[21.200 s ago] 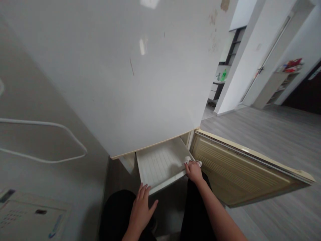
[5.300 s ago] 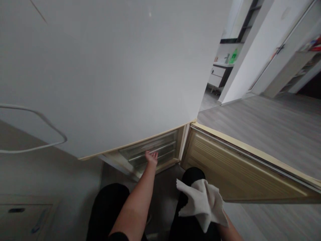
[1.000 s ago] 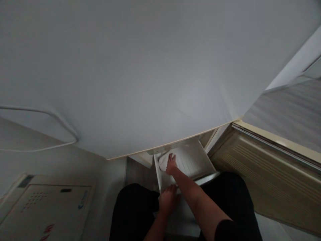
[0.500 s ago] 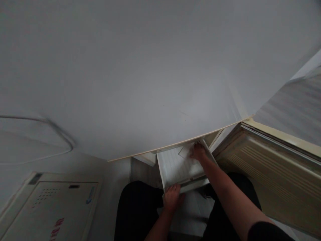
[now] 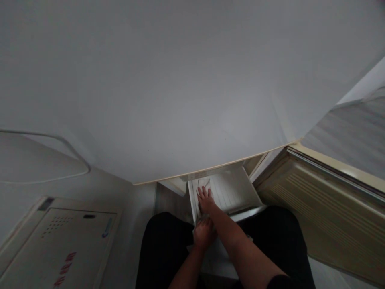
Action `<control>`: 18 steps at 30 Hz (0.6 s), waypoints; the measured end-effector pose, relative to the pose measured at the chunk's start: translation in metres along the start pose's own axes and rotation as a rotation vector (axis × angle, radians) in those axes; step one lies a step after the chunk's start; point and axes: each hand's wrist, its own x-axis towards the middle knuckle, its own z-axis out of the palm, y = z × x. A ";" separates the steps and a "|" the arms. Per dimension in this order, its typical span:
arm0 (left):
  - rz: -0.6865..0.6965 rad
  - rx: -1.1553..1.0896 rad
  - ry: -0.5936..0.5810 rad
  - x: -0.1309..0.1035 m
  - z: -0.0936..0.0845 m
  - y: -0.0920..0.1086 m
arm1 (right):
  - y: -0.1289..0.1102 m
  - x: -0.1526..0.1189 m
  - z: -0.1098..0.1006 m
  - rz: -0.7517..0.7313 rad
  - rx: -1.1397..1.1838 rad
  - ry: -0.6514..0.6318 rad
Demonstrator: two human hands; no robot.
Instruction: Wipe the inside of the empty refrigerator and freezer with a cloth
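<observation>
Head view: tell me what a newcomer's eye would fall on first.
Probably the huge white panel filling the upper part of the picture. Next, at lower centre, come the right hand, spread on a pale cloth inside a pulled-out white drawer, and the left hand gripping its near left corner. The yellowish open refrigerator door stands out at lower right.

The right hand [image 5: 205, 200] is palm down, fingers spread and pointing forward. Its bare forearm [image 5: 240, 245] slants back and rightward to a black sleeve [image 5: 278, 281]. Just behind it, nearer the body, the left hand [image 5: 203, 233] has its fingers curled. The black-clad left knee [image 5: 165, 239] and right knee [image 5: 278, 233] flank that left hand.
</observation>
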 end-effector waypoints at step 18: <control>0.058 0.067 0.056 -0.003 0.001 0.000 | 0.105 -0.075 -0.045 0.696 0.091 0.009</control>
